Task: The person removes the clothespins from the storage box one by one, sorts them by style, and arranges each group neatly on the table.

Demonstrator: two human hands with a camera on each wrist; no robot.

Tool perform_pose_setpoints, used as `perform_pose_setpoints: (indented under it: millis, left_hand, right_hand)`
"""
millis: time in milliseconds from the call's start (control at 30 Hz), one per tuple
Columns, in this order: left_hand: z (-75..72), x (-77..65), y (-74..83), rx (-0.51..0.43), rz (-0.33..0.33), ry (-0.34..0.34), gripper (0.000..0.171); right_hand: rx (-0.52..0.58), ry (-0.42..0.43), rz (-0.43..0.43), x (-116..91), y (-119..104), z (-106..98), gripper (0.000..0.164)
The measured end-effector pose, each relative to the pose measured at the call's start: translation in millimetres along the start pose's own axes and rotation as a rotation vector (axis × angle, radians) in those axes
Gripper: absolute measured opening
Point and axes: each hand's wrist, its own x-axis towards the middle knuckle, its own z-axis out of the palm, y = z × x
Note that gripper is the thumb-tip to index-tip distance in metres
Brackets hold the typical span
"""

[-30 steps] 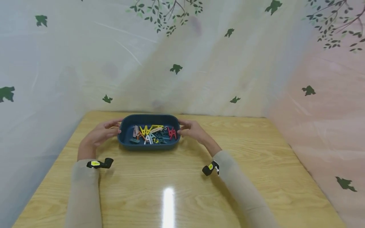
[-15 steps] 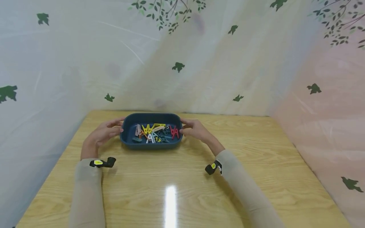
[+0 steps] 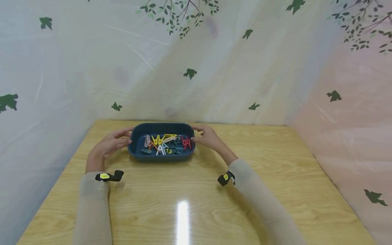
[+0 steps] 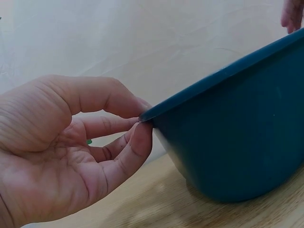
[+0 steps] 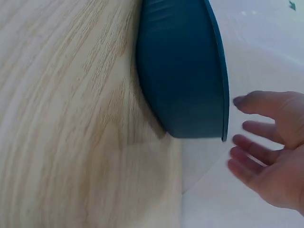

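A dark blue oval plastic basin [image 3: 161, 158] stands at the far side of the table. Inside lie several clothes pegs, among them red pegs [image 3: 186, 143], yellow pegs [image 3: 157, 140] and a white peg [image 3: 161, 149]. At the basin's left end my left hand [image 3: 110, 144] pinches the rim, thumb above and fingertips beneath, as the left wrist view shows. My right hand [image 3: 209, 137] is beside the right end. In the right wrist view the fingers of that right hand [image 5: 278, 152] are spread and lightly bent, a small gap away from the rim.
The wooden table [image 3: 147, 204] reaches back to a pale cloth backdrop [image 3: 214, 85] printed with leaves and birds, close behind the basin. Cloth also hangs along the left and right sides. A small black camera [image 3: 109, 176] sits on each wrist.
My right hand's fingers have loosened from the basin's right rim and come slightly away. The left hand keeps its hold, and the basin stays in place; the head view shifts slightly.
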Motion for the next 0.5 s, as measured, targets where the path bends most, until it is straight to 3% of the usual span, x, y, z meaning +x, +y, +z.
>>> perform_pose_setpoints:
  millis: [200,500]
  left_hand:
    - [1.1,0.4,-1.6,-0.015,0.013,-0.002,0.069]
    - [0.8,1.5,-3.5,-0.006,-0.006,0.011,0.069]
  right_hand:
    - [-0.274,0.063,-0.180,14,-16,9,0.039]
    - [-0.674,0.036,-0.452,36,-29,27,0.023]
